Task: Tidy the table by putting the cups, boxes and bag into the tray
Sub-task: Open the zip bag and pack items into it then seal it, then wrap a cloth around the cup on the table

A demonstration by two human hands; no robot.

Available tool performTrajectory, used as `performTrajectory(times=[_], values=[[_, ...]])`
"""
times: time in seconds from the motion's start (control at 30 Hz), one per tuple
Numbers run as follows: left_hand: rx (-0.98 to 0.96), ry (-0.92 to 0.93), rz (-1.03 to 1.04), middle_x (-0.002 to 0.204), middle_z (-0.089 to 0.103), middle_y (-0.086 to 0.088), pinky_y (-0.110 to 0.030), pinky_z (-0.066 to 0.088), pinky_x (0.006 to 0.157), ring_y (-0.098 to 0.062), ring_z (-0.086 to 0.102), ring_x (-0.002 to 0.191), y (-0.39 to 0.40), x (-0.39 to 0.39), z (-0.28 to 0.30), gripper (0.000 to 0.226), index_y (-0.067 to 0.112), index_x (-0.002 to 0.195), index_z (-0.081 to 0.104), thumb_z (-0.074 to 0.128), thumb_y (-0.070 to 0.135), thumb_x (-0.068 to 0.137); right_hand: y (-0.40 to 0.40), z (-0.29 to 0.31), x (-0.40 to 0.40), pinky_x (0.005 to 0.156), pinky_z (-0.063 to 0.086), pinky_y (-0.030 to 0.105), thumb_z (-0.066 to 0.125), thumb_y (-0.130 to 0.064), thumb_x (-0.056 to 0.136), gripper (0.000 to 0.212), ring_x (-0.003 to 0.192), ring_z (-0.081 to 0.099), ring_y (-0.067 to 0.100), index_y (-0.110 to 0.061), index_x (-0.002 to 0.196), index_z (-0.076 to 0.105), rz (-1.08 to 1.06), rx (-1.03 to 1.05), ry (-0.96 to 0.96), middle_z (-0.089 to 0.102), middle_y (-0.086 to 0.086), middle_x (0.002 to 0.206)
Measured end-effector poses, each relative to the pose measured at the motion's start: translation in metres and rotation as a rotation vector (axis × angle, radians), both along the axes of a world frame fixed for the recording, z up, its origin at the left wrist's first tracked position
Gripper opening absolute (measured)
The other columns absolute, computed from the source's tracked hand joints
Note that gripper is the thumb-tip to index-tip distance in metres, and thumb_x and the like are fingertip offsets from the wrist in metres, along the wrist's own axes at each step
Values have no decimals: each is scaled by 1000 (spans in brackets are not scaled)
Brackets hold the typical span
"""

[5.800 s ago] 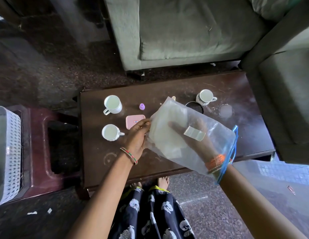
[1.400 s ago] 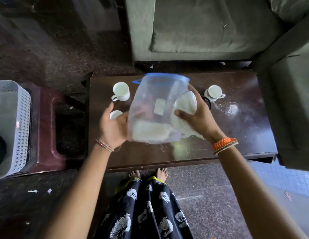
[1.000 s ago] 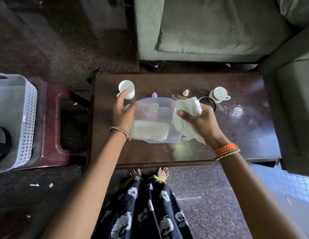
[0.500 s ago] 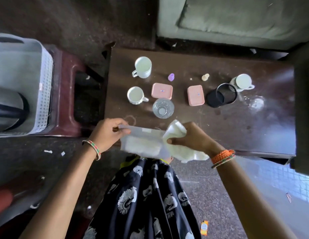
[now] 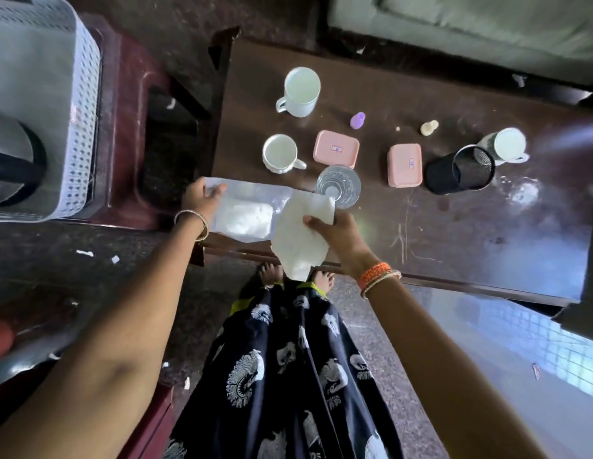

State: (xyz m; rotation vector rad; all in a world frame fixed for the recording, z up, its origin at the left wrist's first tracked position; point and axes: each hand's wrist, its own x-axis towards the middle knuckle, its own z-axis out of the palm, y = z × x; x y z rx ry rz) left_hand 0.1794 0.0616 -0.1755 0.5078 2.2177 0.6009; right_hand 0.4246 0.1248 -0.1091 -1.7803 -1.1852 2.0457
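Folded flat now instead of held up open, the bag point(image 5: 245, 213) lies at the table's point(image 5: 487, 233) near edge, left hand point(image 5: 200, 200) gripping its corner, right hand point(image 5: 334, 231) pinching its white cloth point(image 5: 300, 236). Beyond, cups point(image 5: 281, 153) and boxes point(image 5: 336, 149) wait; the tray point(image 5: 79, 104) stands far left.

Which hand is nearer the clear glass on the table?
Right. The right hand, holding a white cloth, sits just below the glass. The left hand, gripping the bag, is well to the glass's left.
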Motion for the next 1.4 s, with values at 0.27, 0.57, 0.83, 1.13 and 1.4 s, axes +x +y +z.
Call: performTrajectory(times=[0.27, 0.57, 0.83, 1.13, 1.4], values=[[49, 256, -74, 124, 56, -24, -37, 43, 96, -37, 55, 114, 19, 29, 34, 40, -1, 122, 47, 57, 16, 87, 21, 30, 17, 69, 60, 32, 64, 5, 82, 18, 81, 73, 18, -9, 93, 67, -141, -102, 282, 76, 2, 86], [518, -172, -282, 113, 66, -1, -27, 50, 91, -15, 63, 105, 92, 160, 141, 48, 21, 124, 50, 64, 39, 82, 66, 72, 73, 69, 60, 32, 62, 4, 85, 27, 83, 72, 15, -6, 110, 61, -206, 138, 290, 71, 5, 95], [453, -507, -445, 103, 66, 3, -12, 53, 76, 13, 63, 79, 133, 251, 123, 36, 11, 121, 57, 64, 14, 86, 115, 62, 146, 77, 59, 40, 61, -13, 91, 28, 96, 67, 28, -4, 117, 61, -466, 48, 341, 68, 16, 110], [321, -630, -383, 90, 65, -11, -40, 52, 80, -23, 62, 82, 221, 325, 94, 22, -4, 105, 59, 62, 9, 87, 185, 64, 232, 64, 57, 24, 68, -11, 85, 27, 77, 70, 4, -4, 110, 60, -193, 403, 38, 70, 2, 95], [270, -636, -654, 105, 59, -15, -16, 53, 75, -9, 60, 83, 271, 334, 85, 30, -5, 119, 54, 54, -1, 90, 249, 78, 259, 63, 46, 12, 73, -12, 77, 41, 72, 55, 3, -18, 115, 58, 306, 685, -233, 60, -17, 93]])
